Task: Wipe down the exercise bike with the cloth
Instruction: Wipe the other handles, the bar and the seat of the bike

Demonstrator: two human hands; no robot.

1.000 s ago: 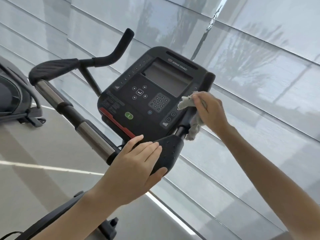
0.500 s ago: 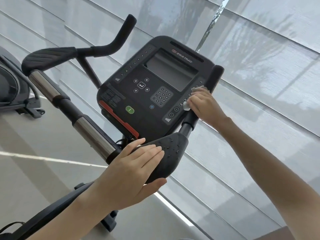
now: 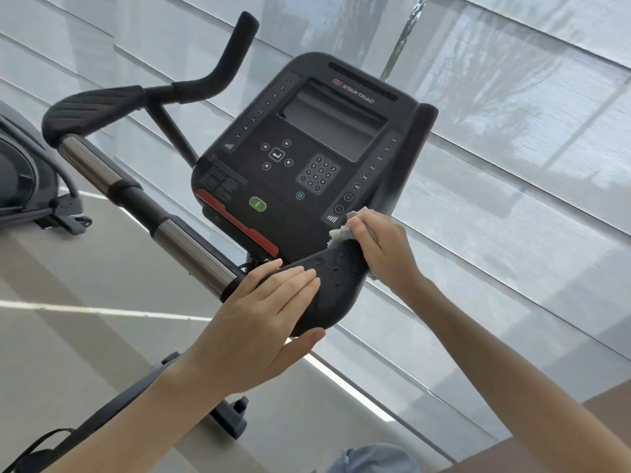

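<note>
The exercise bike's black console (image 3: 307, 158) with screen and keypad fills the middle of the head view. Its right handlebar (image 3: 408, 165) rises beside the console and ends below in a black elbow pad (image 3: 336, 285) dotted with water drops. My right hand (image 3: 382, 249) grips a grey-white cloth (image 3: 341, 232) wrapped round the bar where it meets the pad. My left hand (image 3: 263, 319) rests on the pad's near end, fingers straight on top and thumb under the edge.
The left handlebar (image 3: 218, 73) and its pad (image 3: 92, 107) stand at upper left, joined by a chrome crossbar (image 3: 191, 247). Another machine (image 3: 20, 179) sits at the far left edge. Grey window blinds (image 3: 512, 165) hang close behind the bike. The bike frame (image 3: 112, 404) runs down to the floor.
My right hand slid the cloth down the right handlebar, from beside the console's upper buttons to the junction with the elbow pad. My left hand stayed on the pad.
</note>
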